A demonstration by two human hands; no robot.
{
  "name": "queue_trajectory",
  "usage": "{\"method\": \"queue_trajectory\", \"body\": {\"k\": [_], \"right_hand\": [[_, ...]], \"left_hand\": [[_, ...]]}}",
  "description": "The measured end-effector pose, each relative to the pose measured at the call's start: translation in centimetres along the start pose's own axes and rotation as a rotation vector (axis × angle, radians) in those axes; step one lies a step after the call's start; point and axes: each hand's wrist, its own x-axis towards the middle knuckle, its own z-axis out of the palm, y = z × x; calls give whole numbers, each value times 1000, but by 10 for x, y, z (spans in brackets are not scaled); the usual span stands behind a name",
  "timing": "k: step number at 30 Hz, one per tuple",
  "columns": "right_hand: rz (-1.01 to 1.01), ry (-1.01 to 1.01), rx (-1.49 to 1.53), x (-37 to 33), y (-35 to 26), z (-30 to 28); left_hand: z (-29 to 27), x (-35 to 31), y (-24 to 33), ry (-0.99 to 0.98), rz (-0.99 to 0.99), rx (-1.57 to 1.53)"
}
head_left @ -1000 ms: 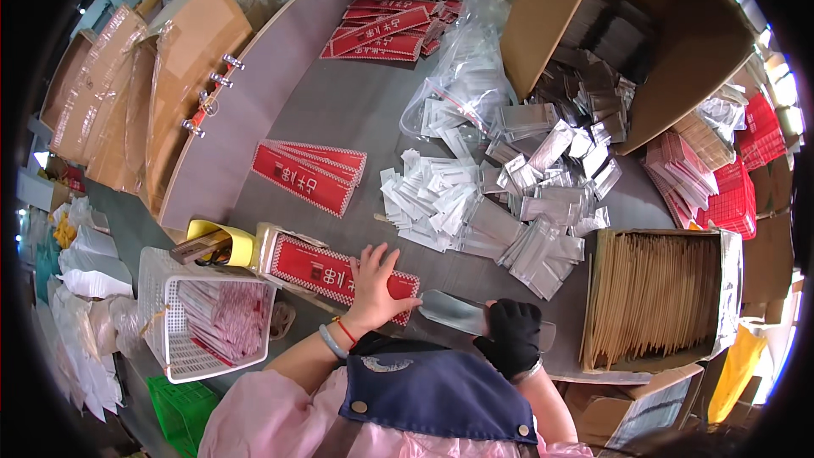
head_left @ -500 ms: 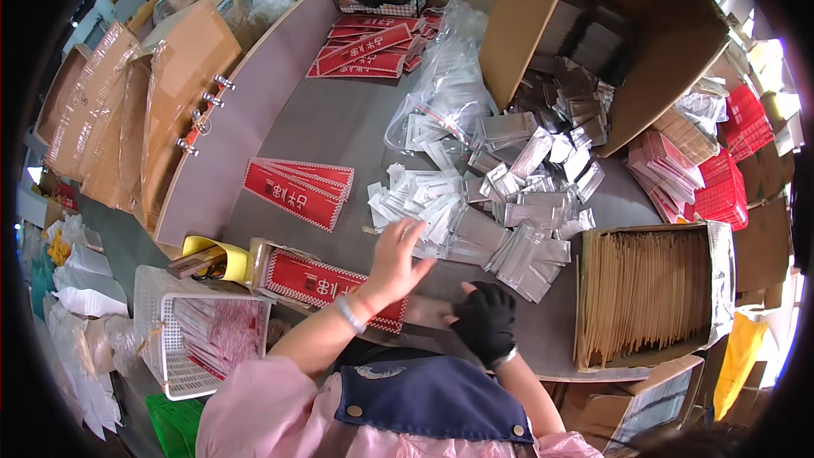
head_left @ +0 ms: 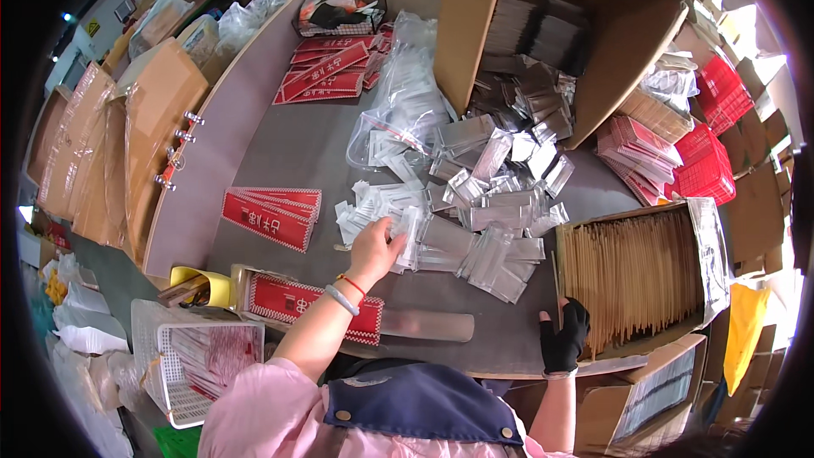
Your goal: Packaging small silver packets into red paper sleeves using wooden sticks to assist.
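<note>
My left hand [head_left: 377, 248], with a bracelet and a red string at the wrist, reaches onto a heap of small white packets [head_left: 373, 203] and curls its fingers on one at the heap's near edge. My right hand [head_left: 566, 332] wears a black glove and sits at the left rim of a flat box packed with thin wooden sticks [head_left: 636, 276]. It pinches one stick [head_left: 555, 284] that stands up from its fingers. A stack of red printed sleeves [head_left: 297, 305] and a clear flat sleeve [head_left: 428, 324] lie on the grey table in front of me.
Silvery packets [head_left: 500, 208] spread right of the white ones, under a tipped cardboard box [head_left: 568, 42]. A clear bag [head_left: 407, 110] and red envelopes [head_left: 275, 216] lie further out. A white basket [head_left: 203, 356], yellow dispenser [head_left: 199, 284], cardboard sheets [head_left: 102, 153] and red crates [head_left: 712, 136] ring the table.
My left hand left the red sleeve stack and went forward to the white packets. My right hand moved right from the clear sleeve to the stick box.
</note>
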Motion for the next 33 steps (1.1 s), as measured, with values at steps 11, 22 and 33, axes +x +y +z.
{"method": "queue_trajectory", "body": {"k": [11, 22, 33], "right_hand": [[107, 148, -62, 11, 57, -24], [262, 191, -147, 16, 103, -50], [480, 114, -510, 37, 150, -42]], "left_hand": [[-5, -13, 47, -50, 72, -188], [71, -11, 69, -436, 813, 172], [79, -30, 117, -386, 661, 137]]}}
